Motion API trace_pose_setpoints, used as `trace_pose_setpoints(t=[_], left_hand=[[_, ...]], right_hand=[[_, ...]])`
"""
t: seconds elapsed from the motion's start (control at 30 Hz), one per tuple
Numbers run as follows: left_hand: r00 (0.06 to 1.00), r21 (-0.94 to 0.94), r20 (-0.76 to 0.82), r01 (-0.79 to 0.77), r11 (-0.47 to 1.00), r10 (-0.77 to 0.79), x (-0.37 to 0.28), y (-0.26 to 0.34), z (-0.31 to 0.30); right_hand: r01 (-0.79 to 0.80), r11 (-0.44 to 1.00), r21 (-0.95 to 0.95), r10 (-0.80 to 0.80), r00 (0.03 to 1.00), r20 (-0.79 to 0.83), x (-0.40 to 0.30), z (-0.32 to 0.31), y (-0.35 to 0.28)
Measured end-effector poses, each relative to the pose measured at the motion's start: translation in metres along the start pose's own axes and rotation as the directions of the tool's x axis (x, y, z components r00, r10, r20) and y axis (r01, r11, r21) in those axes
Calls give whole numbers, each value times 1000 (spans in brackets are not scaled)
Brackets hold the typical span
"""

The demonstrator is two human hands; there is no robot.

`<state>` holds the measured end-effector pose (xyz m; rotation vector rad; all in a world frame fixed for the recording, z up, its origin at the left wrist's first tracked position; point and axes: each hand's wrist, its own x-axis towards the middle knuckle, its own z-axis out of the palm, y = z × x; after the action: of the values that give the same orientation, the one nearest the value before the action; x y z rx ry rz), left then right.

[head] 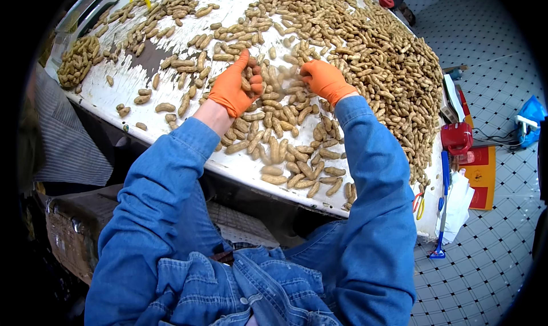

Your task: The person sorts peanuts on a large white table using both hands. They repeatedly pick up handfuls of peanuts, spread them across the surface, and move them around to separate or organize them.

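Both of my hands wear orange gloves over a white worn table top point(180, 116) strewn with unshelled peanuts point(274, 122). My left hand point(236, 86) is curled around some peanuts point(246, 84), its thumb pointing away from me. My right hand point(322, 78) is held palm down with bent fingers, beside the loose peanuts at the middle. Whether anything is inside its fingers is hidden. Blurred peanuts point(280, 78) lie or move between the two hands. More peanuts are spread below my hands, towards the near edge.
A large peanut heap point(394, 69) covers the right side; a smaller pile point(79, 63) is at the far left. A red mug point(457, 138), scissors point(419, 207), papers point(458, 202) and a blue-handled tool point(443, 210) line the right edge. Another person's striped clothing point(68, 129) is at left.
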<state>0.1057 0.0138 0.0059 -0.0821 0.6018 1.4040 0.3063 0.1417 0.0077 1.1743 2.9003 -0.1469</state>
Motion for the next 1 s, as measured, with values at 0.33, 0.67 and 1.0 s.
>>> trace_pose_setpoints(t=[0.33, 0.67, 1.0], left_hand=[[986, -62, 127, 115, 991, -106, -2, -1, -11], [973, 47, 178, 141, 989, -147, -7, -17, 0], [980, -62, 168, 118, 991, -106, -8, -11, -2]], right_hand=[[-128, 957, 262, 209, 928, -309, -17, -18, 26], [-79, 790, 608, 171, 981, -95, -28, -50, -61], [-203, 918, -339, 266, 952, 150, -56, -42, -27]])
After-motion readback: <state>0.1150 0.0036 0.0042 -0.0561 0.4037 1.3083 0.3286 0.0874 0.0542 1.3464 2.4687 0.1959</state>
